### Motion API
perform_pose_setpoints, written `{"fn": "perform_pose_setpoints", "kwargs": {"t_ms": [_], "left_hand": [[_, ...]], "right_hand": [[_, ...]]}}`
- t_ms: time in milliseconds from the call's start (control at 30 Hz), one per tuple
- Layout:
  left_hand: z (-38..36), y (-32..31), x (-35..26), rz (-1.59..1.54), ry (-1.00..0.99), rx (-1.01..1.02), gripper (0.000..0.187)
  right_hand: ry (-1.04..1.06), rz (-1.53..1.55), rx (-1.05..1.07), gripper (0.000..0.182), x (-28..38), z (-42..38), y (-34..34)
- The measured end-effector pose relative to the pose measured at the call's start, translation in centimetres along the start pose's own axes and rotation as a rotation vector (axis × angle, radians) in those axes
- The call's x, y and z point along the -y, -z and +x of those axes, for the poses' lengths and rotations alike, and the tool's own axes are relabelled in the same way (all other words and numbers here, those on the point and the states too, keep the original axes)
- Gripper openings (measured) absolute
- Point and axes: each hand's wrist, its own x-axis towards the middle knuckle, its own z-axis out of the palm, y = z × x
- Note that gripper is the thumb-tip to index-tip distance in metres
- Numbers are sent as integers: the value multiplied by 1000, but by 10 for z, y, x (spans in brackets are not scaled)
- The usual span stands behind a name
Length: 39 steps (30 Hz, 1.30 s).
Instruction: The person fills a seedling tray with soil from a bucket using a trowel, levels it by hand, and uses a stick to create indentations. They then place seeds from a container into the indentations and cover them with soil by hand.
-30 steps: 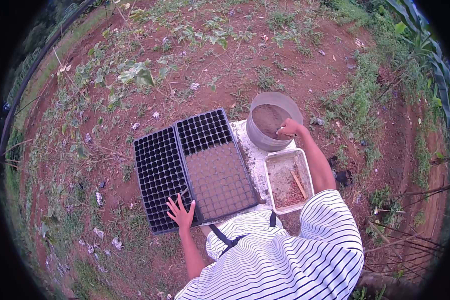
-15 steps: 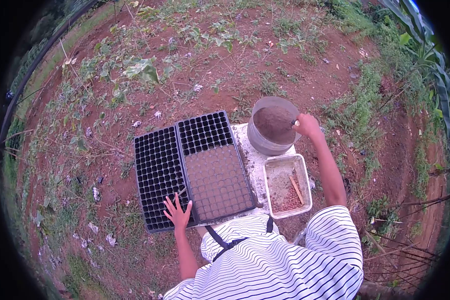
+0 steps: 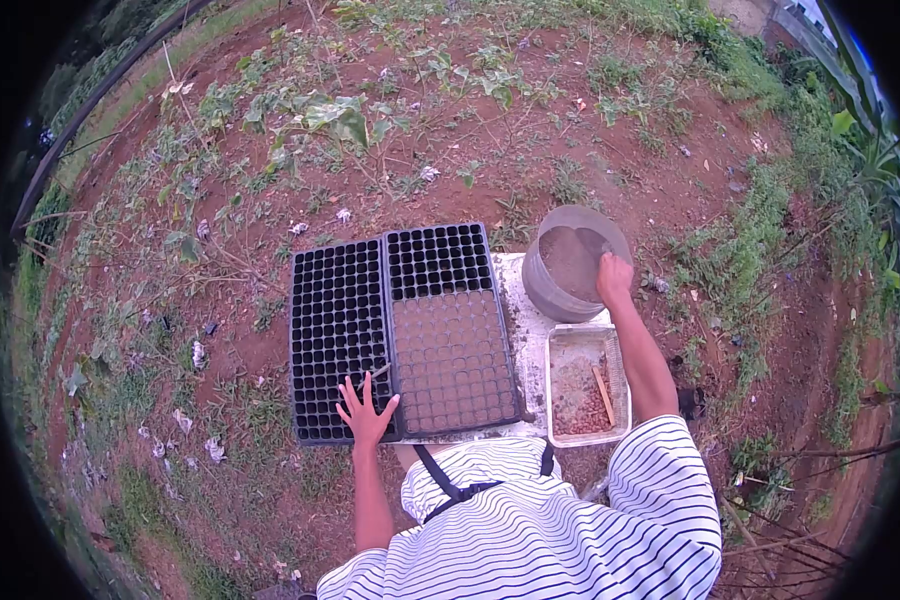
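My left hand (image 3: 367, 413) rests with fingers spread on the near end of the left black seedling tray (image 3: 338, 335), whose cells look empty. Beside it lies a second seedling tray (image 3: 450, 350), soil in its nearer cells and dark empty cells at its far end. My right hand (image 3: 615, 276) is closed inside the right rim of a round grey bucket (image 3: 547, 292) that holds brown soil (image 3: 573, 262). What its fingers grip is hidden. Just below the bucket sits a white basket (image 3: 623, 400) with small reddish seeds and a wooden stick (image 3: 603, 393).
The trays, bucket and basket stand on a white, soil-stained board (image 3: 532, 350). Around it is reddish ground with weeds and leafy plants (image 3: 335, 118). Long green leaves rise at the far right, and dry branches lie at the lower right.
The view has shifted, so the trays and bucket appear further right. My right hand has moved from the bucket's rim down into it. My left hand stays spread on the left tray.
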Motion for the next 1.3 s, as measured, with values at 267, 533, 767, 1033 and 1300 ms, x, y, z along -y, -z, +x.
{"fn": "perform_pose_setpoints", "kwargs": {"t_ms": [267, 533, 767, 1033, 1300], "left_hand": [[2, -2, 3, 12, -20, -6, 91], [4, -1, 4, 37, -8, 36, 96], [3, -2, 3, 41, -5, 36, 97], [4, -2, 4, 45, -5, 41, 98], [3, -1, 4, 28, -5, 47, 98]], "right_hand": [[125, 296, 483, 28, -13, 5, -7], [-10, 659, 714, 24, -17, -3, 11], [-20, 641, 809, 32, -19, 7, 4], [25, 629, 688, 38, -27, 10, 16], [-21, 625, 576, 41, -48, 8, 35]]}}
